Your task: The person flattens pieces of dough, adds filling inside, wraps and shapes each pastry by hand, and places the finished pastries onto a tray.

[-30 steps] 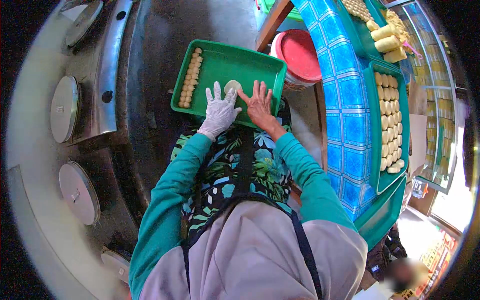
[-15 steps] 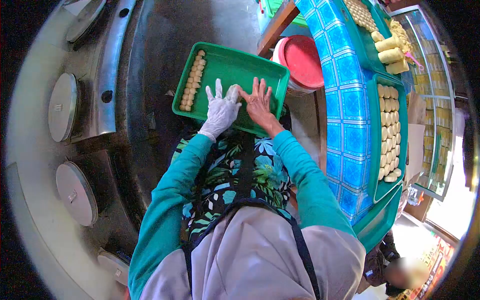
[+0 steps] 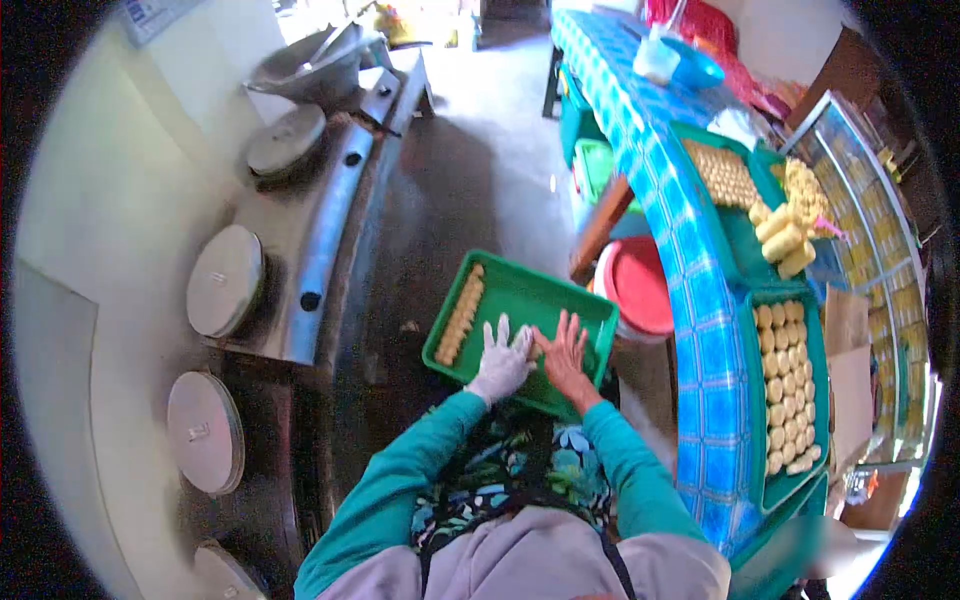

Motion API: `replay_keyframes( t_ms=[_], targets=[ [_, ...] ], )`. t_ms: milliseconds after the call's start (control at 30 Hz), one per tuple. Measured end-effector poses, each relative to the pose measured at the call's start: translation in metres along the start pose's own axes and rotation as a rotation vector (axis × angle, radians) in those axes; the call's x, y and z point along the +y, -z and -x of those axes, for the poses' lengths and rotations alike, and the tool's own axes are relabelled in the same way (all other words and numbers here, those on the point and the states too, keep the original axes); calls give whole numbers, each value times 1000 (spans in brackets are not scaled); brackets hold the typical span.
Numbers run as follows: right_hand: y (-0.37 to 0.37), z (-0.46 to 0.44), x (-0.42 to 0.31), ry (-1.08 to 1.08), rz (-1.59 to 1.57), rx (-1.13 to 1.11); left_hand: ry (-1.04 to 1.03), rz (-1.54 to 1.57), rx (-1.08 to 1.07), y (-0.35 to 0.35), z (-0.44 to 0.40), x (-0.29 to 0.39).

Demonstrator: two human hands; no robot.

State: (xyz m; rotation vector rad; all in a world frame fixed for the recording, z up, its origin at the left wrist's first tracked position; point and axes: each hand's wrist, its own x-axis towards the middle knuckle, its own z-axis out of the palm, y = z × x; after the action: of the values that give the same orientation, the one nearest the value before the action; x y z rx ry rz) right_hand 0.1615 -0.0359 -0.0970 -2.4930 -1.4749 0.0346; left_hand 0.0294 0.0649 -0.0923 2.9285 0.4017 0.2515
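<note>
The desk [image 3: 705, 400] with its blue checked cloth runs up the person's right, carrying a rounds tray [image 3: 776, 492] lengthwise by its right edge, probably to leave the left edge free. The green tray [image 3: 540, 300] sits apart from it, over the person's lap, seemingly so that both hands can work inside. A red-lidded bucket [image 3: 640, 288] stands just beyond its right end. The left hand [image 3: 503, 365], gloved, and the bare right hand [image 3: 568, 362] reach over the tray's near edge, both open with fingers splayed; their index fingers meet right of its middle, and I cannot tell whether anything lies beneath. Small dough pieces [image 3: 461, 315] are packed along the tray's left edge, likely to keep the rest of its floor usable. A second ago a pale dough disc showed between the fingertips; now it cannot be made out and the fingers have drawn together. The view has also swung up, bringing in the desk's far end and a blue bowl [image 3: 699, 66] there
</note>
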Motion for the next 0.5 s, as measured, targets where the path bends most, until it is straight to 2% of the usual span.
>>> replay_keyframes(
  t_ms=[100, 200, 233, 333, 400, 500],
  targets=[
    [5, 4, -1, -78, -8, -166, 30, -8, -13, 1, -2, 2],
    [3, 13, -5, -46, 37, -81, 58, -85, 5, 1, -4, 8],
    [-5, 15, -5, -96, -12, -90, 40, -49, -35, -4, 0, 9],
    [1, 13, 0, -69, -66, -107, 62, -41, -71, -4, -1, 8],
    [19, 16, -13, -42, -65, -49, 45, -70, 15, 2, 2, 10],
    [-4, 35, -11, -7, -31, -48, 26, -42, -21, 4, 21, 12]
  ],
)
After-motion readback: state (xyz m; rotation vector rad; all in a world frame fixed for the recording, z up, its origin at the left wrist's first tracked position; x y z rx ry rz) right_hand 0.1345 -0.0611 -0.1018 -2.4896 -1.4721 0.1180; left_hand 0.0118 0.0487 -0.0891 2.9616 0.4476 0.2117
